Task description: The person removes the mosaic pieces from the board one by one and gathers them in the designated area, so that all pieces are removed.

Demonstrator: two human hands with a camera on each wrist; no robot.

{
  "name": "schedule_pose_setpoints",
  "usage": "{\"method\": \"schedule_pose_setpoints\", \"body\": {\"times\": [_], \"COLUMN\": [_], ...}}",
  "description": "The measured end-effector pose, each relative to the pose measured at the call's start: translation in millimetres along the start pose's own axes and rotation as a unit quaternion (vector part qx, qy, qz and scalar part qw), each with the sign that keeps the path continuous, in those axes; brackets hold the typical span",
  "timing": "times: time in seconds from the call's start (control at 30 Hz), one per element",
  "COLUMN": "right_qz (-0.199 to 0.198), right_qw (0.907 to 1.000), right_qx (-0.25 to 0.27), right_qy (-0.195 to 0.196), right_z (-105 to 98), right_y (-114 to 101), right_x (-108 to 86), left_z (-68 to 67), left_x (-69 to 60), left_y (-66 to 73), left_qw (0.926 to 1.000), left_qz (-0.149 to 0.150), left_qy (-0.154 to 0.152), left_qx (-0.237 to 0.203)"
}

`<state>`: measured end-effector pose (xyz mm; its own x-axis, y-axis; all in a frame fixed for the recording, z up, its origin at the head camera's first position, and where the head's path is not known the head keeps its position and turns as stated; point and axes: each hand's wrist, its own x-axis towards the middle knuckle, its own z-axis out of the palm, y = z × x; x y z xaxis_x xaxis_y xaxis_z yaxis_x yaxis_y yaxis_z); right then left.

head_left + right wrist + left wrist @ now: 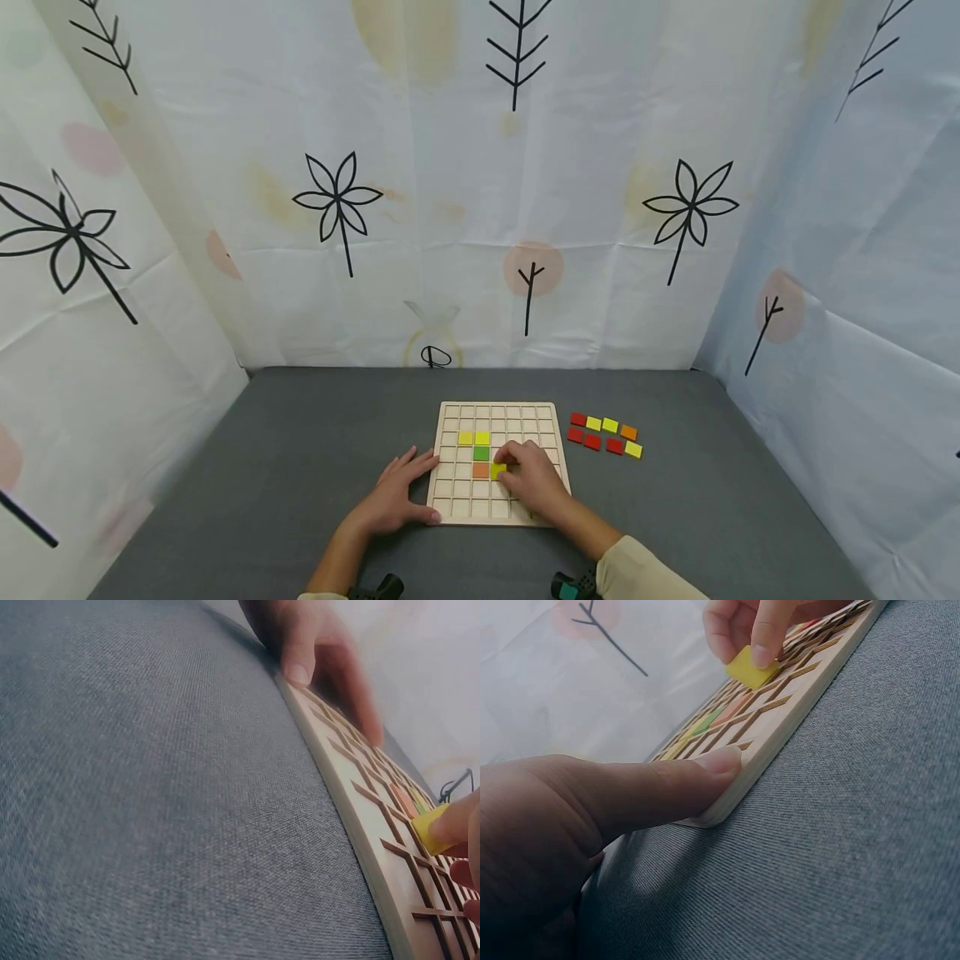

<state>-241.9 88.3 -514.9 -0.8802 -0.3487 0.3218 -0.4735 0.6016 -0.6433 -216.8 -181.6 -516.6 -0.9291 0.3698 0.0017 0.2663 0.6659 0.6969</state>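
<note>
A pale wooden grid board [456, 508] lies on the grey table. My right hand [536, 479] pinches a yellow square tile [750, 669] between thumb and finger. In the right wrist view this tile [430, 829] tilts over the board, beside an orange tile. Set in the board are two yellow tiles [466, 438], a green tile [482, 453] and the orange tile [481, 471]. My left hand [393, 493] rests at the board's left edge with fingers spread, its thumb [718, 760] touching the near corner.
Right of the board lie several loose tiles in two rough rows: red tiles [592, 442], yellow tiles [610, 426] and an orange tile [628, 432]. White patterned cloth walls [480, 167] stand behind and at both sides of the grey table [337, 425].
</note>
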Motion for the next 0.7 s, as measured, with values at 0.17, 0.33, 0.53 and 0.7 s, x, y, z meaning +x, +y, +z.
{"method": "schedule_pose_setpoints", "body": {"times": [0.17,0.33,0.53,0.7], "right_qz": [0.005,0.009,0.007,0.017], "right_qw": [1.0,0.9995,0.9976,0.9962], "right_qx": [0.007,0.023,0.044,0.049], "right_qy": [-0.001,0.02,0.054,0.071], "right_z": [-1,-4,-14,-22], "right_y": [-2,1,6,12], "right_x": [-0.5,-0.6,-1.7,-3.1], "left_z": [0.1,0.5,0.2,0.3], "left_x": [-0.3,0.1,-0.1,0.2], "left_y": [-0.4,-0.7,-1.3,-3.3], "left_qw": [1.0,1.0,1.0,1.0], "left_qz": [0.002,0.002,0.007,0.006], "left_qy": [0.0,0.001,0.003,0.002], "left_qx": [-0.002,-0.002,-0.006,-0.004]}}
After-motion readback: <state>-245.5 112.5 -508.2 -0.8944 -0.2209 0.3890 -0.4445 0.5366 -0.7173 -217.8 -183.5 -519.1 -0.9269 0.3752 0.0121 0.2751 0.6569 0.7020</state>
